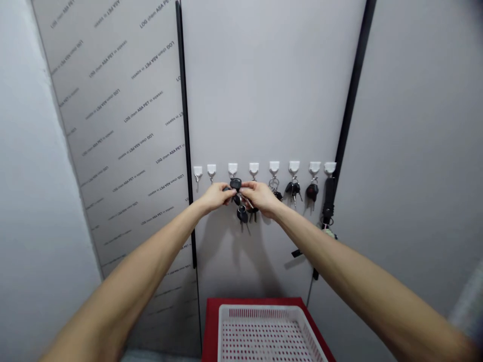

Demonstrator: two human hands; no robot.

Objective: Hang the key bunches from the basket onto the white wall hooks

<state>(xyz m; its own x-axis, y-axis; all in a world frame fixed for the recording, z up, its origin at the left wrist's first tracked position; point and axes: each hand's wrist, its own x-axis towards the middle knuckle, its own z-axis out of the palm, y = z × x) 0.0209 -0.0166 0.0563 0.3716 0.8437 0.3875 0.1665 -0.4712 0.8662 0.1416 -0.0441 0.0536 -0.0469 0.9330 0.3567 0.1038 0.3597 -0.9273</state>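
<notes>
A row of several white wall hooks [253,167] runs across the grey panel. Both my arms reach up to it. My left hand [215,195] and my right hand [261,197] are closed together on a bunch of black-headed keys [240,200] just under the third hook [233,168] from the left. One black key head sticks up between my fingertips, and more keys of the bunch dangle below my hands. I cannot tell whether the bunch hangs on the hook.
Other key bunches [293,189] hang on the hooks to the right, a dark strap [328,198] on the last one. The two leftmost hooks [197,171] are bare. Below stands a white perforated basket [226,332] on a red surface [210,327].
</notes>
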